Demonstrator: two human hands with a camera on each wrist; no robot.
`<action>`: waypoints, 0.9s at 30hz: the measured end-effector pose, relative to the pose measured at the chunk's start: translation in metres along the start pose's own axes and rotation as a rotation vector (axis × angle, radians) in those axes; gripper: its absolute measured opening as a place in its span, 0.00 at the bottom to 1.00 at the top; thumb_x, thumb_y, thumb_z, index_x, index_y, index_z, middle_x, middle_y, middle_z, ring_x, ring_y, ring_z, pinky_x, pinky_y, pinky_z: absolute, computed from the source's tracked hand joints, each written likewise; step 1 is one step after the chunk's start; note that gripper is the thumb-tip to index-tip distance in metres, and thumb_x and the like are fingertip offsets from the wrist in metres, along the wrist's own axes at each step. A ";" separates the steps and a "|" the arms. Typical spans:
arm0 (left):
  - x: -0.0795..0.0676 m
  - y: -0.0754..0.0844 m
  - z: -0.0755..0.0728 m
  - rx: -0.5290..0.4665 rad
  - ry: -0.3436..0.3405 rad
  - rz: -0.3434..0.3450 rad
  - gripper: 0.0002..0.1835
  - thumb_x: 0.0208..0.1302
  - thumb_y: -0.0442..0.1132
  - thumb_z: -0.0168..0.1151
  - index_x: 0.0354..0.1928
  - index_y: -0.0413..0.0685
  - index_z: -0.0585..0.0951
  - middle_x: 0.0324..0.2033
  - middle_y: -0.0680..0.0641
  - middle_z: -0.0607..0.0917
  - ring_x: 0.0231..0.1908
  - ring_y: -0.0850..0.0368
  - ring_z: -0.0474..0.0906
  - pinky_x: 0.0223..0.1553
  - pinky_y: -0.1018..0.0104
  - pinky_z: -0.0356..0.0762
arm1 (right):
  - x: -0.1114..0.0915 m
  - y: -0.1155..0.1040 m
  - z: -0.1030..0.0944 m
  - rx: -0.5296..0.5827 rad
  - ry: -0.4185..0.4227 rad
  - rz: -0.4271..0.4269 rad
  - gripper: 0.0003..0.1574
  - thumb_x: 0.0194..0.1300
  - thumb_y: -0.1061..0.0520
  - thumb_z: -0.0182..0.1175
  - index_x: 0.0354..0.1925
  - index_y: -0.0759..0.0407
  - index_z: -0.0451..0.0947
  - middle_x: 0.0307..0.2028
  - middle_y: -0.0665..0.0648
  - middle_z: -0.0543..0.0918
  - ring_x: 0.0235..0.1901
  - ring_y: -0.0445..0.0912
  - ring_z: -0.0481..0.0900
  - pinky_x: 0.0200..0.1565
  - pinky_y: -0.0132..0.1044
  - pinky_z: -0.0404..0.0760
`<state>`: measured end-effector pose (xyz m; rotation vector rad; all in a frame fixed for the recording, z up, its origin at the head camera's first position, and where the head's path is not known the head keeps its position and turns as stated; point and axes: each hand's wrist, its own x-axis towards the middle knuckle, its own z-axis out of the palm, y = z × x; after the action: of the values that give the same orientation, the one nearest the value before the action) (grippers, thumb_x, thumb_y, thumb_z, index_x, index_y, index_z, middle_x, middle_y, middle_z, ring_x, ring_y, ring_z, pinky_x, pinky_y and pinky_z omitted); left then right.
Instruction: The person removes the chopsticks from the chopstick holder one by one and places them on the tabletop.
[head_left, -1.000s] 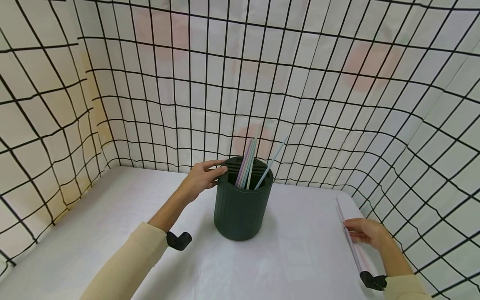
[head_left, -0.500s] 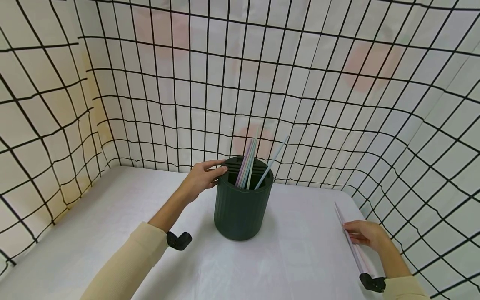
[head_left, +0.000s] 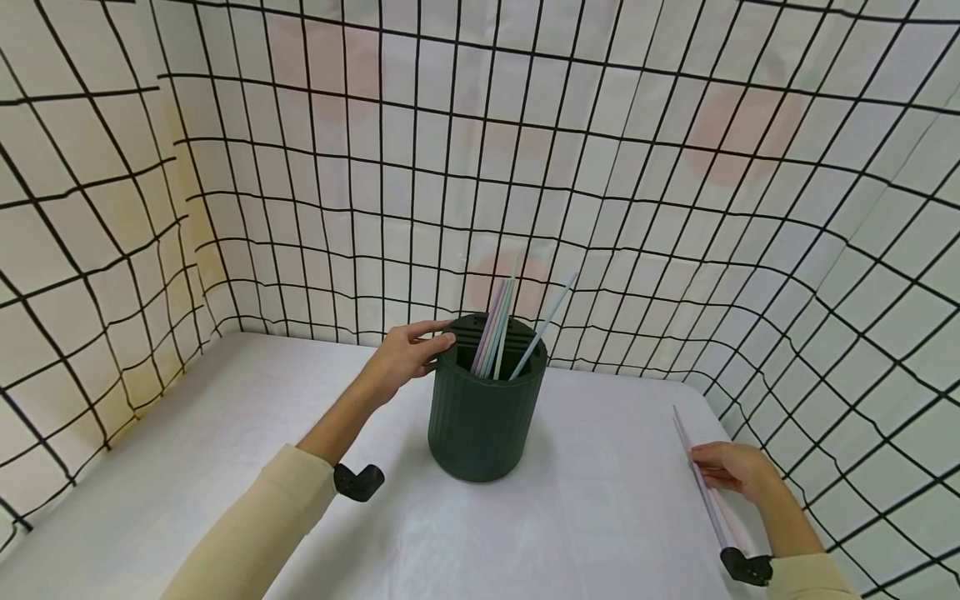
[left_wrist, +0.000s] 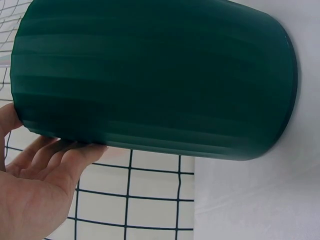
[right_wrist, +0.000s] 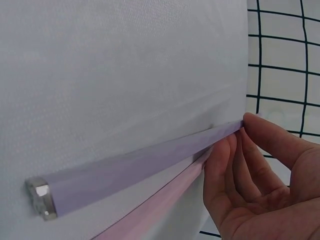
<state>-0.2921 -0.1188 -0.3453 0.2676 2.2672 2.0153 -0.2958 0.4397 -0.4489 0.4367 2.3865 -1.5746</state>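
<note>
A dark green ribbed utensil holder stands upright mid-table, and the left wrist view shows its ribbed side. Several pastel chopsticks lean inside it, with a light blue one slanting apart to the right. My left hand grips the holder's left rim, thumb at the top and the other fingers along the outer wall. At the table's right side, my right hand pinches a purple chopstick with a silvery end cap. A pink chopstick lies beside it, partly under the hand.
A white cloth covers the table. Black wire mesh stands around the back and both sides, close to my right hand. White sheeting with faint pink patches hangs behind the mesh.
My right hand and the purple chopstick have shifted very slightly toward me. The left hand and the utensil holder have stayed in place.
</note>
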 end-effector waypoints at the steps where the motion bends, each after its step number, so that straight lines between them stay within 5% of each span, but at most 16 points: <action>1: 0.000 0.000 0.000 0.001 0.000 0.001 0.28 0.73 0.49 0.62 0.72 0.54 0.73 0.63 0.40 0.81 0.62 0.47 0.80 0.66 0.50 0.75 | 0.000 0.000 0.000 -0.001 -0.002 -0.003 0.10 0.67 0.61 0.66 0.41 0.68 0.86 0.29 0.47 0.88 0.28 0.39 0.86 0.35 0.32 0.88; 16: 0.000 -0.001 0.000 -0.001 -0.003 0.000 0.29 0.73 0.50 0.63 0.72 0.53 0.73 0.61 0.40 0.81 0.62 0.47 0.80 0.66 0.50 0.75 | -0.002 0.001 0.000 0.025 -0.002 -0.005 0.06 0.68 0.62 0.64 0.36 0.62 0.88 0.27 0.47 0.87 0.27 0.38 0.84 0.33 0.30 0.87; 27: -0.001 0.000 -0.001 0.006 -0.004 0.014 0.28 0.73 0.49 0.62 0.72 0.54 0.73 0.62 0.40 0.81 0.62 0.47 0.80 0.66 0.50 0.76 | -0.002 -0.014 -0.001 0.099 -0.017 -0.015 0.09 0.71 0.60 0.62 0.41 0.63 0.88 0.33 0.48 0.88 0.31 0.40 0.86 0.38 0.32 0.88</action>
<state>-0.2916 -0.1196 -0.3453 0.2882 2.2757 2.0128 -0.2987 0.4353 -0.4360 0.4235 2.3116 -1.7019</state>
